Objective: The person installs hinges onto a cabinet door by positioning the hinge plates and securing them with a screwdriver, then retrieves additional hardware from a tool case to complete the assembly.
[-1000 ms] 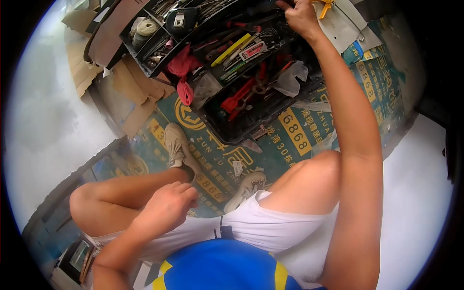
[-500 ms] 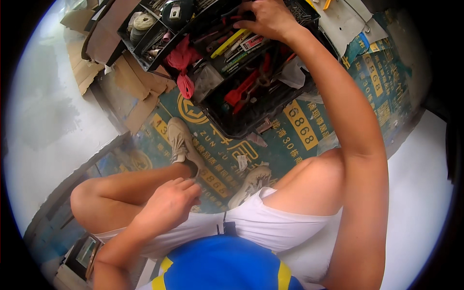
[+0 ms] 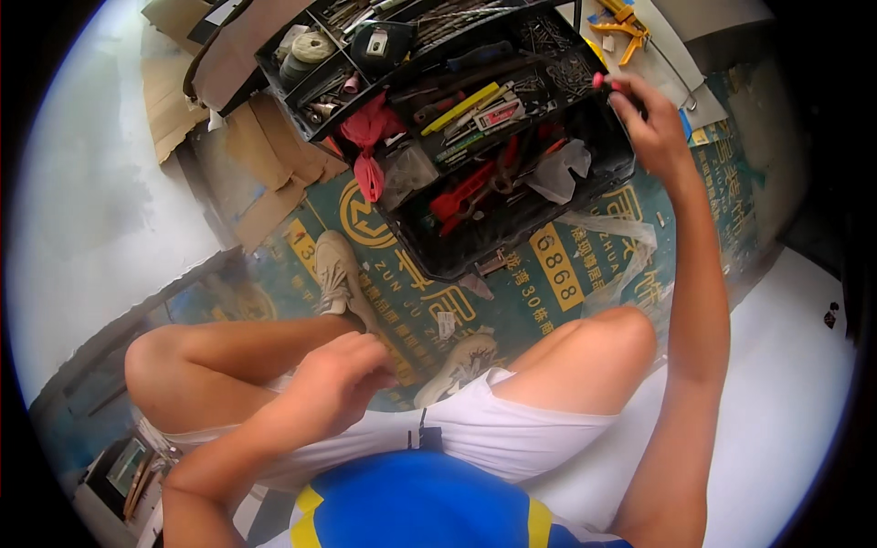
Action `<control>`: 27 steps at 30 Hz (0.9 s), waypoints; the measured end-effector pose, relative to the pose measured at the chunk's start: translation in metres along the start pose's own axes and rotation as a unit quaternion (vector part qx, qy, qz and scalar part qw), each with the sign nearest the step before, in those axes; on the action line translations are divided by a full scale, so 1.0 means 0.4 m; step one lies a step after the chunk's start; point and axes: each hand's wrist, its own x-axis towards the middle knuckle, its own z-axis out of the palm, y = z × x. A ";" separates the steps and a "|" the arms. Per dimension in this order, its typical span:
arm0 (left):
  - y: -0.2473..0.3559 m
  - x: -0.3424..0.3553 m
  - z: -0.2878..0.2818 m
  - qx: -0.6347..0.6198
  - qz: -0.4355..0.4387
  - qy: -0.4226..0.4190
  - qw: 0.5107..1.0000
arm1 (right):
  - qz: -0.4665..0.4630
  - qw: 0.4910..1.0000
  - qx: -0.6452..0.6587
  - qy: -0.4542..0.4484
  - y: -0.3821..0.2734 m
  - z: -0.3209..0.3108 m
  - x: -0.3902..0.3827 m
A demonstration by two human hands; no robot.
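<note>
My right hand [image 3: 650, 123] is raised at the right rim of a black toolbox [image 3: 443, 260], its fingers closed on a small red-ended tool [image 3: 600, 81]. Most of that tool is hidden in the grip. Over my lap, my left hand [image 3: 343, 374] is curled, and whatever its fingers may hold cannot be seen. Inside the toolbox lie a yellow utility knife [image 3: 461, 108], red-handled pliers [image 3: 464, 196], a red plastic bag [image 3: 370, 128] and a clear plastic bag [image 3: 559, 172]. Its upper tray holds a black tape measure [image 3: 378, 42], a roll of pale tape [image 3: 312, 47] and several drill bits [image 3: 466, 15].
A yellow caulking gun [image 3: 626, 27] lies beyond the toolbox at the far right. Torn cardboard [image 3: 260, 142] is at the left. Green printed sheeting [image 3: 512, 310] covers the floor, with my shoes [image 3: 343, 279] on it. A white board [image 3: 100, 228] stands left.
My right hand has moved from over the toolbox's far side to its right rim, and the red-ended tool now shows in it. My left hand stays over my lap.
</note>
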 end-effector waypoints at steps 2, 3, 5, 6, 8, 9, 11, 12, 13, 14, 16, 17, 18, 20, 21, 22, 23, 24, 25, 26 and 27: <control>-0.003 -0.014 -0.013 -0.152 -0.036 0.065 0.986 | 0.051 0.987 0.130 -0.080 -0.132 0.016 -0.080; -0.016 -0.021 -0.010 -0.205 -0.027 0.128 0.970 | -0.016 0.987 0.120 -0.102 -0.211 0.025 -0.112; -0.020 -0.025 -0.011 -0.354 -0.098 0.199 0.908 | -0.017 0.975 0.174 -0.134 -0.304 0.058 -0.197; -0.021 -0.020 -0.012 -0.413 -0.099 0.224 0.877 | -0.030 0.966 0.222 -0.128 -0.334 0.076 -0.238; -0.029 -0.015 -0.022 -0.418 -0.085 0.250 0.869 | 0.019 0.954 0.263 -0.145 -0.402 0.075 -0.296; -0.024 0.002 -0.020 -0.434 -0.088 0.264 0.857 | 0.066 0.939 0.295 -0.160 -0.429 0.076 -0.310; 0.000 -0.011 -0.029 -0.446 -0.076 0.271 0.849 | 0.080 0.936 0.318 -0.126 -0.493 0.061 -0.343; 0.007 -0.023 -0.026 -0.472 -0.072 0.262 0.838 | 0.052 0.936 0.330 -0.113 -0.506 0.062 -0.346; -0.002 -0.005 -0.017 -0.499 -0.052 0.257 0.826 | 0.063 0.932 0.335 -0.125 -0.504 0.052 -0.344; -0.004 -0.004 -0.015 -0.505 -0.041 0.247 0.826 | 0.025 0.931 0.340 -0.129 -0.492 0.059 -0.337; -0.011 0.001 -0.019 -0.493 -0.033 0.242 0.835 | -0.016 0.928 0.347 -0.132 -0.481 0.073 -0.329; -0.011 0.004 -0.017 -0.491 -0.029 0.243 0.836 | -0.009 0.928 0.349 -0.133 -0.478 0.075 -0.328; -0.009 0.003 -0.017 -0.490 -0.028 0.246 0.836 | -0.003 0.927 0.350 -0.133 -0.476 0.075 -0.326; -0.015 -0.002 -0.018 -0.463 -0.018 0.233 0.855 | -0.007 0.929 0.346 -0.133 -0.474 0.074 -0.331; -0.016 -0.002 -0.015 -0.463 -0.016 0.233 0.855 | -0.011 0.930 0.343 -0.134 -0.473 0.073 -0.332; -0.018 -0.004 -0.014 -0.464 -0.018 0.233 0.855 | -0.012 0.930 0.342 -0.133 -0.478 0.075 -0.338; -0.019 -0.006 -0.014 -0.464 -0.019 0.233 0.855 | 0.028 0.924 0.360 -0.127 -0.485 0.077 -0.346; -0.020 -0.008 -0.014 -0.464 -0.018 0.232 0.855 | 0.068 0.916 0.377 -0.121 -0.489 0.079 -0.351; -0.020 -0.009 -0.015 -0.465 -0.019 0.230 0.855 | 0.068 0.916 0.376 -0.120 -0.490 0.081 -0.352; -0.021 -0.010 -0.015 -0.466 -0.021 0.228 0.855 | 0.062 0.919 0.370 -0.117 -0.490 0.082 -0.353; -0.022 -0.011 -0.015 -0.466 -0.020 0.227 0.855 | 0.056 0.922 0.365 -0.114 -0.490 0.083 -0.353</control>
